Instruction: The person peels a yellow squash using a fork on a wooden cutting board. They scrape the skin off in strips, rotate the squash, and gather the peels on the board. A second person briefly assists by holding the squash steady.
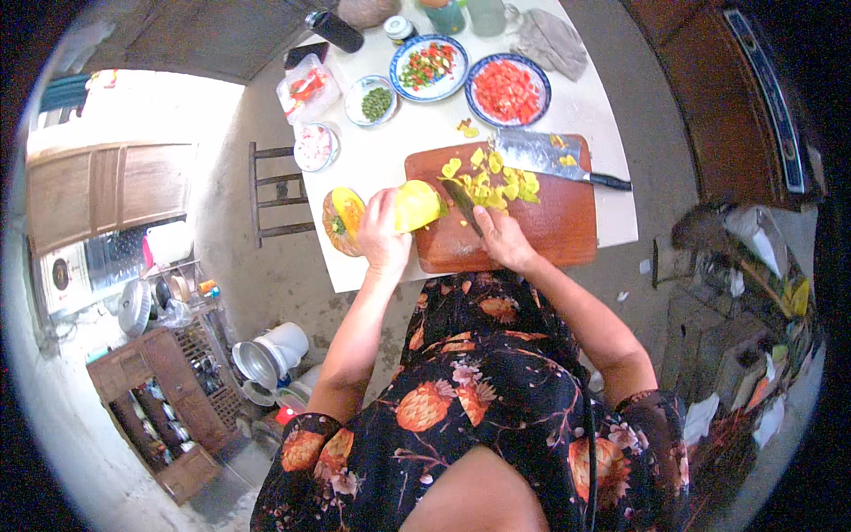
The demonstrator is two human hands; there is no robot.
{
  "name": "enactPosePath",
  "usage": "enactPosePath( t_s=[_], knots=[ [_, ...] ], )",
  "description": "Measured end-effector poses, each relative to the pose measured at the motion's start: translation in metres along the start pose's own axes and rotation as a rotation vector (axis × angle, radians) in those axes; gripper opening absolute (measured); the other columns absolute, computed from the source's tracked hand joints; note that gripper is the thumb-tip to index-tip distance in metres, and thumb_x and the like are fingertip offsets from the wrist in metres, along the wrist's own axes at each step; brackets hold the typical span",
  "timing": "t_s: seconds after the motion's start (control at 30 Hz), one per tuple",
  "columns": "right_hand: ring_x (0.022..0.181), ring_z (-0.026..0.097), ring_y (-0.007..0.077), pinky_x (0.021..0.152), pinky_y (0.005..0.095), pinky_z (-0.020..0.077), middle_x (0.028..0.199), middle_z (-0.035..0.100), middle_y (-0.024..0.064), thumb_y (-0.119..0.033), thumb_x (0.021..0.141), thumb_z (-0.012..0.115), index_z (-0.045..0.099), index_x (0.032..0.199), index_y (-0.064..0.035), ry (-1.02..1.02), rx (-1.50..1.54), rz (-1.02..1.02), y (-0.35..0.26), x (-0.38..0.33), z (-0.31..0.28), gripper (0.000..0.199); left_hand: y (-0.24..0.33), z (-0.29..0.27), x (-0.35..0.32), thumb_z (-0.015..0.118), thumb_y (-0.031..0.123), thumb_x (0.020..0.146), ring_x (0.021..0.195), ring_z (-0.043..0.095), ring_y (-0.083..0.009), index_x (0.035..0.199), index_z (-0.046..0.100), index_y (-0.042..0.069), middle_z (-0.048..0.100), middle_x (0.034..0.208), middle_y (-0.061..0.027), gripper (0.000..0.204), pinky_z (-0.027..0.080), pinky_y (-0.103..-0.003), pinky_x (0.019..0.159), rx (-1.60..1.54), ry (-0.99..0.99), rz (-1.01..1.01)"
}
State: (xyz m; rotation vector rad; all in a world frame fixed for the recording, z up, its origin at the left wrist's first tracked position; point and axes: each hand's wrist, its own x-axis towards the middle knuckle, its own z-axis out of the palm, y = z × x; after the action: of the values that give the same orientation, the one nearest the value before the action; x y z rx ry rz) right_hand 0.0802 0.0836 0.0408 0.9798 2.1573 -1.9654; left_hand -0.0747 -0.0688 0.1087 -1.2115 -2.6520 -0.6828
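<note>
My left hand (385,234) is closed round a yellow, partly peeled pumpkin piece (417,205), holding it at the left edge of the brown cutting board (563,222). Gripped in my right hand (503,238) is a knife (460,202), its dark blade pointing up and left beside the piece. Yellow-green peelings (501,183) lie scattered over the board's upper half. Across its top edge rests a wide cleaver (536,152) with a black handle and yellow scraps on its blade. Left of my left hand sits a cut pumpkin (340,232), orange flesh showing.
Beyond the board stand plates of diced red pieces (507,91), chopped peppers (429,67) and green bits (377,104). A bowl of pale pieces (316,146) is at the table's left. Further back are a dark bottle (335,32) and a grey cloth (550,44). A wooden chair (279,193) stands left.
</note>
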Motion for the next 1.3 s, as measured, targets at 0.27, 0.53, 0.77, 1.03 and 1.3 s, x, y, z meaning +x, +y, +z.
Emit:
enactPosePath(
  t_s=[0.27,0.53,0.77,1.03,1.3],
  knots=[
    [0.092,0.059,0.0508,0.079,0.0525,0.0466,0.090,0.061,0.0332,-0.041,0.102,0.035,0.052,0.098,0.0058,0.018,-0.075,-0.105,-0.007,-0.008,0.011,0.050,0.031,0.008,-0.016,0.068,-0.003,0.068,0.115,0.052,-0.0418,0.133,0.042,0.001,0.048,0.130,-0.0231,0.071,0.046,-0.045,0.097,0.005,-0.091,-0.025],
    [0.077,0.061,0.0502,0.070,0.0558,0.0488,0.074,0.060,0.0323,-0.038,0.102,0.037,0.047,0.104,0.0027,-0.073,-0.254,-0.283,-0.015,-0.021,0.006,0.042,0.026,0.003,-0.036,0.085,0.016,0.070,0.118,0.055,-0.0330,0.140,0.032,0.003,0.047,0.133,-0.0261,0.089,0.049,-0.037,0.095,-0.785,-0.325,-0.614],
    [0.078,0.062,0.0487,0.070,0.0554,0.0491,0.077,0.062,0.0319,-0.035,0.101,0.041,0.048,0.106,0.0025,-0.101,-0.267,-0.318,-0.012,-0.025,0.002,0.039,0.002,0.021,-0.073,0.071,0.012,0.087,0.117,0.058,-0.0259,0.135,0.042,0.000,0.057,0.129,-0.0138,0.058,0.048,-0.041,0.101,-1.687,-0.320,-1.349],
    [0.088,0.062,0.0482,0.078,0.0546,0.0492,0.087,0.063,0.0325,-0.029,0.092,0.054,0.050,0.115,0.0041,-0.143,-0.337,-0.277,0.000,-0.024,-0.025,0.041,0.000,0.050,-0.083,0.069,0.002,0.081,0.118,0.057,-0.0293,0.132,0.047,-0.001,0.058,0.128,-0.0145,0.056,0.043,-0.046,0.105,-1.829,-0.388,-1.411],
    [0.067,0.063,0.0439,0.060,0.0516,0.0528,0.072,0.062,0.0259,-0.017,0.086,0.055,0.045,0.103,0.0024,0.004,-0.529,-0.511,-0.014,-0.039,-0.012,0.028,0.028,0.048,-0.070,0.073,-0.008,0.069,0.095,0.066,-0.0224,0.116,0.054,-0.001,0.067,0.107,-0.0113,0.052,0.055,-0.036,0.084,-1.251,-0.165,-1.136]
  ],
)
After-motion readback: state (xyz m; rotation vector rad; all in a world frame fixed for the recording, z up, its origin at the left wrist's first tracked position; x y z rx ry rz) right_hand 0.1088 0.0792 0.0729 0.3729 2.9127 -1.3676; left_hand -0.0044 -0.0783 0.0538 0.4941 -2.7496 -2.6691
